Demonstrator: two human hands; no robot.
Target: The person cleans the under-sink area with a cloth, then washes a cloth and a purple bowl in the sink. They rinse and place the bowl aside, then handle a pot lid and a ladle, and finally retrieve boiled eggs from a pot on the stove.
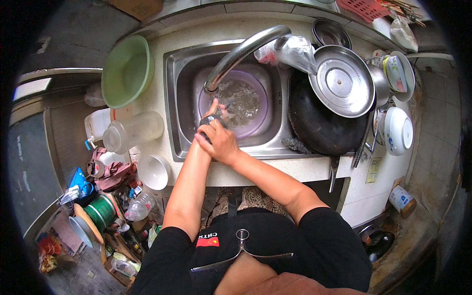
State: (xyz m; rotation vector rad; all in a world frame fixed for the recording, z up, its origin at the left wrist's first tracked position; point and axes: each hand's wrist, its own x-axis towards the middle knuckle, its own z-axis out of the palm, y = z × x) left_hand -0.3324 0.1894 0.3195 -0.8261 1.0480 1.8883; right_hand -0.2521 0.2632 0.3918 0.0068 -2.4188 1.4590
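Note:
My left hand reaches over the near left rim of a purple plastic basin, its visible fingers apart below the spout of the curved metal faucet. A black band or cloth with pale marks wraps around this hand near the wrist; which it is, I cannot tell. My right hand grips the band and the left wrist from above, hiding part of both. Churned, bubbly water fills the basin, which sits in a stainless steel sink.
Right of the sink stand a dark wok, a metal lid and white bowls. A steel scrubber lies at the sink's edge. To the left are a green basin, a plastic jar and a white bowl.

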